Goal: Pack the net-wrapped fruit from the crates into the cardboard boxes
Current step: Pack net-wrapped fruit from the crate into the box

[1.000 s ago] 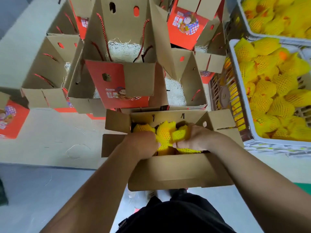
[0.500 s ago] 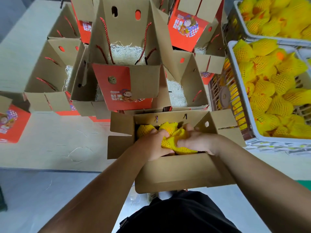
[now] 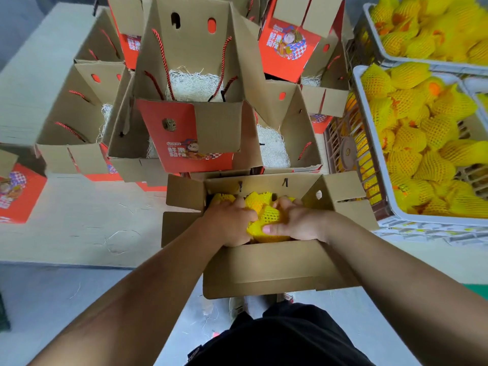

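Observation:
An open cardboard box [image 3: 272, 270] stands at the near table edge in front of me. Inside it lie several fruits in yellow foam net [image 3: 266, 217]. My left hand [image 3: 232, 223] reaches into the box on the left, fingers curled down onto the fruit. My right hand [image 3: 295, 223] grips a net-wrapped fruit from the right, thumb across its front. A white crate [image 3: 388, 196] at the right holds many more net-wrapped fruits [image 3: 422, 143]. How deep the box's fruit lies under my hands is hidden.
Several open cardboard boxes [image 3: 195, 83] with red printed sides, red rope handles and white shredded filling crowd the table behind. A second white crate of fruit [image 3: 427, 30] sits at the top right. A brown crate [image 3: 346, 151] stands between boxes and white crate.
Both hands have stayed in the box, shifting the fruit. My right thumb now lies across the front fruit and the hands sit closer together.

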Motion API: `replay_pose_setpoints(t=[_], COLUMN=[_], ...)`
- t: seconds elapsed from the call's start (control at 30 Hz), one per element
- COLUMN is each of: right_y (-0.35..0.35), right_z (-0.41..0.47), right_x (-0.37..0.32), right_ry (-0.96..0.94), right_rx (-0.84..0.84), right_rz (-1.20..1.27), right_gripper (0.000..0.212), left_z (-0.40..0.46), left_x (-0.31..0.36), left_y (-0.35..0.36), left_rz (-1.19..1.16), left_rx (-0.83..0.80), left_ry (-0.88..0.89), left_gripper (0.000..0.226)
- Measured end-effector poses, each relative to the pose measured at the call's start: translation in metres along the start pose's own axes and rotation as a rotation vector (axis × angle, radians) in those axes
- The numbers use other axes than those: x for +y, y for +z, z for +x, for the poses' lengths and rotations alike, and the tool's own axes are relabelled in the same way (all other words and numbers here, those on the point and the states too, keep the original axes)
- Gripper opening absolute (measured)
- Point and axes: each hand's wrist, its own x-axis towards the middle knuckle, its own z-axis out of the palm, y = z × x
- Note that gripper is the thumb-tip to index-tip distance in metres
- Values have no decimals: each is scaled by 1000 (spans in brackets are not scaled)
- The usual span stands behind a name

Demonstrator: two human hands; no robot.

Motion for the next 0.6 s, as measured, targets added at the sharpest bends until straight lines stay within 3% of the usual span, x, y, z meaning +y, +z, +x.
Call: replay_pose_setpoints(t=[0.1,0.23,0.37,0.43,0.5,0.6], right_y=[8,12,1,-10,-18,-17], right_z=[2,8,8,4,1,3], right_x=[-18,-33,-25,-10,4,10], right_ry=[27,75,11,-2,-41,-76], right_rx=[85,135,1,-107,-71,114], right_rz=[-120,-275,-239,-117,-59,-319], right_gripper=[108,97,112,91,63,77], left_z=[0,-2,-4,-5,-5,-3], left_x=[-5,-4,-4,-5,-7,-5], left_y=[-4,-4,-1,1,-1,-8], left_rz=[166,230,169,148,138,93], left_rx=[61,100,104,78,27,-14], left_ry=[-39,-50,5,38,35,-9], left_gripper=[53,45,44,50,51,44])
